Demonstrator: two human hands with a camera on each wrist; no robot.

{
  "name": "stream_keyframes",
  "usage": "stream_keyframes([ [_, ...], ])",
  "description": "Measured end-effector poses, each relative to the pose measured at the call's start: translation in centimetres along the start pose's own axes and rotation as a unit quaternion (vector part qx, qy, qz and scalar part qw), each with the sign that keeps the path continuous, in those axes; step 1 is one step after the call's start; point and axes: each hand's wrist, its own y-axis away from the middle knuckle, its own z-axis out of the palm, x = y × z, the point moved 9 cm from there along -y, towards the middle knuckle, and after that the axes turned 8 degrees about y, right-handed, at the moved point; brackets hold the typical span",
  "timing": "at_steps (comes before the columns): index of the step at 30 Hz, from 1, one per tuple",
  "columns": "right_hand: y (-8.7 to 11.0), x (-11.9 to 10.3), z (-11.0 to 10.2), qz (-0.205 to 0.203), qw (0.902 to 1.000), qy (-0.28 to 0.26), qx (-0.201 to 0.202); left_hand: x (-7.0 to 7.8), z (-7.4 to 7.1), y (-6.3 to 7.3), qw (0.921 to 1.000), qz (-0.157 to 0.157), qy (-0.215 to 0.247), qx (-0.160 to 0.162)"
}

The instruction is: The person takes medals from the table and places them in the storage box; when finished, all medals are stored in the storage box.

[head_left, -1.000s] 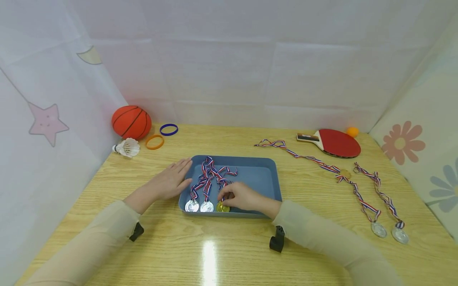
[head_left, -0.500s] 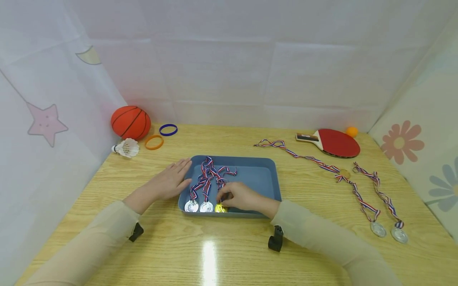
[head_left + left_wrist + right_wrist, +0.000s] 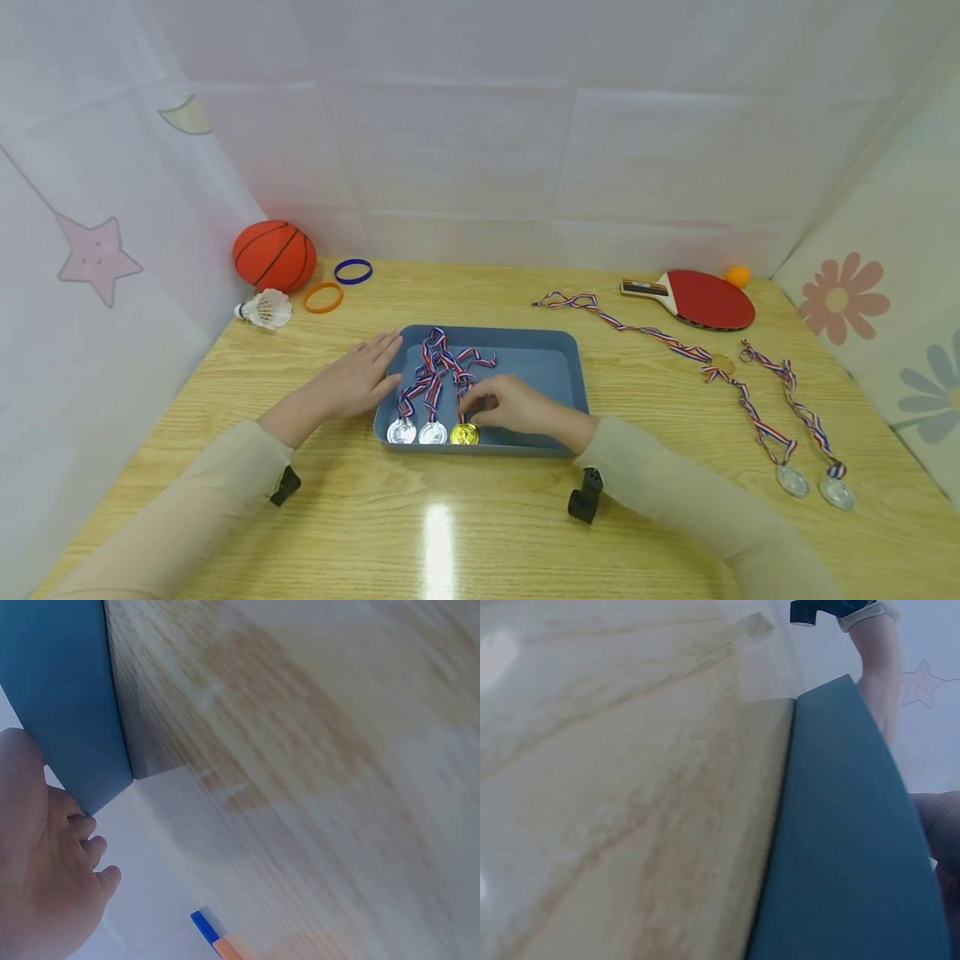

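Observation:
My left hand (image 3: 358,377) rests, fingers extended, against the left side of a blue-grey tray (image 3: 581,387). In the left wrist view, this hand (image 3: 56,855) is beside the tray's wall (image 3: 71,697). Over the tray's front part, my right hand (image 3: 513,407) has bent fingers at the ribbon just above a gold medal (image 3: 464,433); whether they pinch it is unclear. Two silver medals, a left one (image 3: 401,431) and a middle one (image 3: 432,433), lie left of the gold one in a row along the front wall. Their striped ribbons (image 3: 435,367) bunch up behind them.
On the right lie two silver medals (image 3: 792,481) and a gold medal (image 3: 722,364) with ribbons strung out. A table tennis paddle (image 3: 708,300) and orange ball (image 3: 738,277) are behind. At back left are a small basketball (image 3: 275,257), shuttlecock (image 3: 266,309), orange wristband (image 3: 323,298) and blue wristband (image 3: 352,271).
The gold medal in the tray has shifted slightly left, closer to the silver ones. My right hand has then drawn slightly up, uncovering its face. My left hand has stayed put.

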Motion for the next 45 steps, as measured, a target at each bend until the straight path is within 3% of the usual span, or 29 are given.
stream_keyframes([
  [7,1.6,-0.4,-2.3,0.005,0.9998,-0.011,0.013,0.0,0.1,-0.1,1.0000,0.001,0.002,-0.001],
  [15,5.0,-1.1,-6.7,-0.018,0.9972,-0.025,0.068,-0.2,0.1,-0.1,1.0000,0.001,0.000,0.002],
  [20,7.4,0.1,-9.6,0.014,0.9941,-0.034,0.102,-0.2,0.1,-0.1,1.0000,0.002,-0.006,0.002],
  [34,15.6,5.1,-18.4,0.071,0.9674,-0.009,0.243,-0.1,0.1,-0.1,1.0000,0.001,0.000,0.000],
  [45,20.9,13.4,-22.0,0.153,0.9487,0.022,0.276,-0.1,0.1,-0.1,1.0000,0.003,0.004,0.002],
])
